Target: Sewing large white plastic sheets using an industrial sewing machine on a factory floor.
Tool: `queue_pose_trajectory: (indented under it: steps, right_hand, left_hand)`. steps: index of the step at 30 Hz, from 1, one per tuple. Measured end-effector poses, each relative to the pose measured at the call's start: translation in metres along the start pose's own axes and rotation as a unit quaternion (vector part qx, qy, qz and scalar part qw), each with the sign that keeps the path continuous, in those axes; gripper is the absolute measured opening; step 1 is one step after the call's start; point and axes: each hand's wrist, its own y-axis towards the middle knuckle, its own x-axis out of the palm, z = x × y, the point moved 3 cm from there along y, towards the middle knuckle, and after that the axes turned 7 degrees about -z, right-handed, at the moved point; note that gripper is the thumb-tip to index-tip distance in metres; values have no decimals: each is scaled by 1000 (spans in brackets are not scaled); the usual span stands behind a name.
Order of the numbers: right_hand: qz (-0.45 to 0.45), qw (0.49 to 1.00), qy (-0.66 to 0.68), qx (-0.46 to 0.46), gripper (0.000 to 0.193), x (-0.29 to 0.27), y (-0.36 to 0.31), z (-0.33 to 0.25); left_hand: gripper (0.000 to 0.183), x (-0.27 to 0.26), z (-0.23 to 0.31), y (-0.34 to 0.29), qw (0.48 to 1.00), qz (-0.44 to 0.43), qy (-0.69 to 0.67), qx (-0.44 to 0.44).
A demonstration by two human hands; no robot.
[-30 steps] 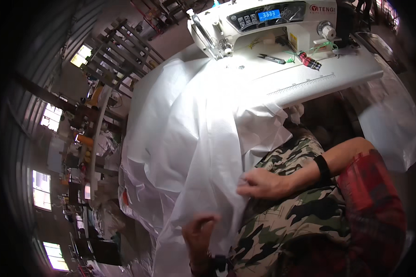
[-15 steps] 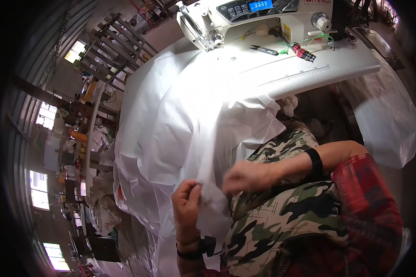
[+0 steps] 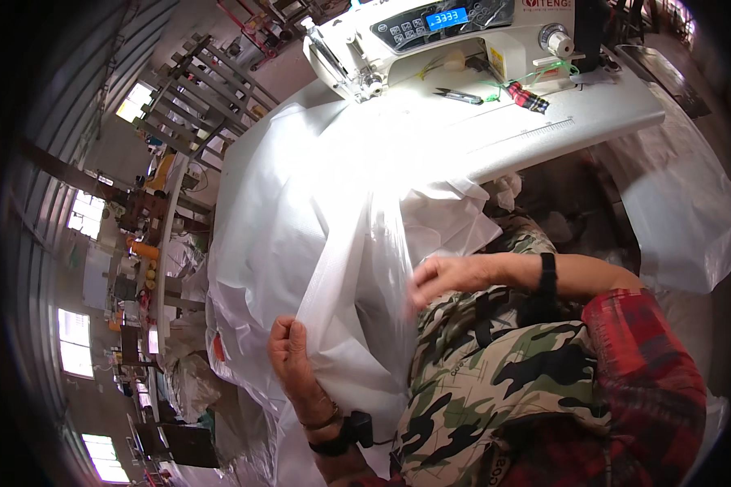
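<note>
Big white fabric sheet (image 3: 300, 219) spilling off the sewing table (image 3: 593, 114) into the lap, left hand (image 3: 294, 365) bunching a fold of it in a closed fist, right hand (image 3: 447, 276) flat on the cloth edge, fingers loosely together, sewing machine (image 3: 439, 32) up top, small snips (image 3: 459, 96) beside it

The big cloth (image 3: 317, 219) is plain white. The sewing machine (image 3: 455, 32) is white, with a small blue lit screen (image 3: 447, 18). The table (image 3: 593, 105) is white too. A camouflage apron (image 3: 503, 381) in green, tan and black is seen, and a red-and-black checked sleeve (image 3: 650, 381). A black band (image 3: 547, 274) is worn on the wrist.
</note>
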Motion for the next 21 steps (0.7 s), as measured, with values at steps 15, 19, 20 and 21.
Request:
queue_pose_trajectory:
  steps: [15, 19, 20, 21]
  right_hand:
    - [286, 935, 182, -105, 30, -13, -20, 10]
    - [227, 963, 129, -71, 20, 9, -34, -5]
    - [216, 967, 109, -77, 19, 15, -37, -11]
    - [220, 966, 96, -97, 17, 23, -38, -19]
  left_hand:
    - [17, 8, -15, -2, 998, -34, -50, -27]
    - [13, 26, -2, -9, 997, -8, -55, -49]
    - [11, 30, 0, -11, 998, -22, -34, -52]
    - [10, 33, 1, -13, 998, -35, -12, -55]
